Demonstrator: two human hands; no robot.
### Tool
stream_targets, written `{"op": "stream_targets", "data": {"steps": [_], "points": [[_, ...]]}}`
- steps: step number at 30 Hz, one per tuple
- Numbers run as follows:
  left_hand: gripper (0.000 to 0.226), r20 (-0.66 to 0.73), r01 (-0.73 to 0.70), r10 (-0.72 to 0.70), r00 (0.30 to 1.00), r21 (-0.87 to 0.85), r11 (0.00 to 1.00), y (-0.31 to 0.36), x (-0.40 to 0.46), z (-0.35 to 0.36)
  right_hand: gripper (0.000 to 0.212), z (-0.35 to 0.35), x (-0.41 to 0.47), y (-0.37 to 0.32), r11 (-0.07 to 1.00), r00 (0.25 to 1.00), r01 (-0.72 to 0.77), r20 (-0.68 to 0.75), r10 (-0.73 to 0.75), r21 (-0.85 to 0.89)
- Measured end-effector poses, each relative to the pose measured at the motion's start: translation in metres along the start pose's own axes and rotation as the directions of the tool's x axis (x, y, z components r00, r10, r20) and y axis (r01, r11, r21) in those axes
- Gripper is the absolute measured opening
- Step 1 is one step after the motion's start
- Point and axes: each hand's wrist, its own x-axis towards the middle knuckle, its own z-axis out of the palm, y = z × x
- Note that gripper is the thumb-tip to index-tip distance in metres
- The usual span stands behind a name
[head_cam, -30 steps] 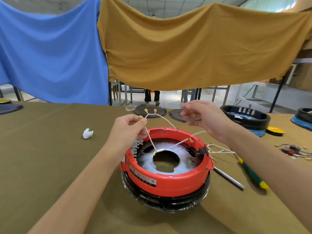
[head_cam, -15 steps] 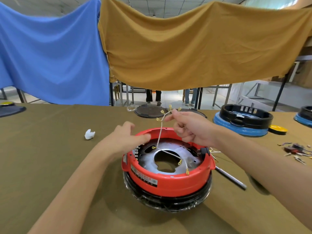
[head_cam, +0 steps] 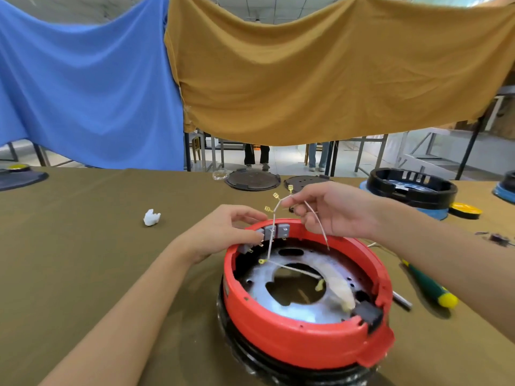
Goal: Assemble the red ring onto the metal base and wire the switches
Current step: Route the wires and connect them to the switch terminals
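The red ring point(head_cam: 303, 344) sits on a black base, and a metal plate point(head_cam: 295, 313) with a centre hole lies inside it. Grey switches point(head_cam: 274, 232) line the ring's far left inner wall. My right hand point(head_cam: 331, 208) pinches a bundle of white wires point(head_cam: 271, 232) with brass terminals above the ring's far rim; the wires hang down onto the plate. My left hand point(head_cam: 223, 232) reaches to the ring's far left rim, fingertips touching the switches.
A green screwdriver with a yellow end point(head_cam: 430, 286) and a metal rod lie right of the ring. A crumpled white scrap point(head_cam: 152, 217) lies to the left. Black discs point(head_cam: 252, 179), a black-and-blue housing point(head_cam: 409, 190) and small parts point(head_cam: 496, 237) sit farther back and right.
The view has come closer to the ring. My right hand stays on the wire bundle above the far rim. My left hand has moved onto the switches on the rim.
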Motion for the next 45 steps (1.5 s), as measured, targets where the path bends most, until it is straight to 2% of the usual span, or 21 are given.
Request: {"op": "stream_targets", "data": {"steps": [5, 8, 10, 13, 16, 19, 21, 23, 25, 28, 31, 33, 35, 37, 38, 40, 42, 45], "points": [[0.046, 0.133, -0.021, 0.027, 0.991, -0.041, 0.999, 0.002, 0.004, 0.005, 0.018, -0.004, -0.010, 0.005, 0.999, 1.000, 0.012, -0.012, -0.011, 0.043], [0.047, 0.151, 0.030, -0.038, 0.988, 0.057, 0.998, 0.008, 0.001, -0.003, 0.012, -0.005, -0.018, 0.012, 0.996, 0.999, -0.014, 0.036, 0.011, 0.085], [0.034, 0.158, 0.073, -0.097, 0.983, 0.152, 0.986, 0.007, -0.002, -0.010, 0.010, -0.007, -0.023, 0.017, 0.998, 0.997, -0.029, 0.067, 0.025, 0.054], [0.014, 0.134, 0.068, -0.093, 0.987, 0.184, 0.981, 0.005, -0.007, -0.011, 0.007, -0.008, -0.028, 0.022, 0.997, 0.993, -0.036, 0.106, 0.043, -0.070], [0.013, 0.027, 0.015, -0.021, 0.999, 0.225, 0.974, 0.006, -0.004, -0.001, 0.012, -0.009, -0.030, 0.025, 0.970, 1.000, 0.020, 0.024, -0.015, -0.244], [0.013, -0.077, -0.017, 0.038, 0.996, 0.255, 0.967, 0.004, 0.003, 0.008, 0.011, -0.008, -0.034, 0.026, 0.841, 0.989, 0.069, -0.074, -0.128, -0.537], [0.014, -0.123, -0.020, 0.053, 0.991, 0.254, 0.967, 0.003, 0.005, 0.010, 0.023, -0.007, -0.035, 0.029, 0.802, 0.978, 0.096, -0.093, -0.186, -0.589], [0.014, -0.180, -0.047, 0.115, 0.977, 0.344, 0.938, 0.004, 0.005, 0.009, 0.034, -0.007, -0.033, 0.032, 0.793, 0.972, 0.134, -0.076, -0.221, -0.594], [0.009, -0.239, -0.099, 0.224, 0.945, 0.442, 0.891, 0.010, 0.001, 0.009, 0.029, -0.008, -0.031, 0.034, 0.803, 0.967, 0.165, -0.065, -0.246, -0.573], [0.024, -0.222, -0.137, 0.259, 0.940, 0.448, 0.883, 0.025, -0.011, 0.012, 0.023, -0.012, -0.024, 0.032, 0.934, 0.974, 0.176, -0.081, -0.210, -0.310], [0.030, -0.169, -0.110, 0.238, 0.957, 0.545, 0.831, 0.034, -0.021, 0.024, 0.021, -0.015, -0.018, 0.031, 0.982, 0.984, 0.140, -0.092, -0.152, -0.127], [0.022, -0.188, -0.109, 0.265, 0.946, 0.585, 0.804, 0.036, -0.022, 0.034, 0.021, -0.015, -0.017, 0.033, 0.983, 0.988, 0.123, -0.081, -0.135, -0.136], [0.016, -0.210, -0.095, 0.262, 0.942, 0.582, 0.807, 0.036, -0.021, 0.038, 0.021, -0.014, -0.017, 0.037, 0.964, 0.981, 0.145, -0.094, -0.169, -0.224], [0.013, -0.221, -0.071, 0.241, 0.945, 0.581, 0.811, 0.035, -0.020, 0.038, 0.019, -0.011, -0.020, 0.041, 0.895, 0.961, 0.188, -0.114, -0.253, -0.405], [0.012, -0.215, -0.065, 0.234, 0.948, 0.589, 0.805, 0.034, -0.020, 0.039, 0.019, -0.010, -0.021, 0.042, 0.812, 0.947, 0.198, -0.108, -0.304, -0.550], [0.011, -0.169, -0.060, 0.214, 0.962, 0.635, 0.770, 0.033, -0.019, 0.041, 0.021, -0.007, -0.022, 0.044, 0.522, 0.922, 0.168, -0.054, -0.384, -0.836], [0.014, -0.120, -0.064, 0.196, 0.973, 0.678, 0.733, 0.033, -0.020, 0.043, 0.026, -0.006, -0.022, 0.045, 0.294, 0.906, 0.148, 0.010, -0.424, -0.944], [0.020, -0.114, -0.060, 0.196, 0.974, 0.703, 0.708, 0.033, -0.021, 0.042, 0.028, -0.002, -0.026, 0.045, 0.153, 0.904, 0.148, 0.071, -0.421, -0.977]]}}
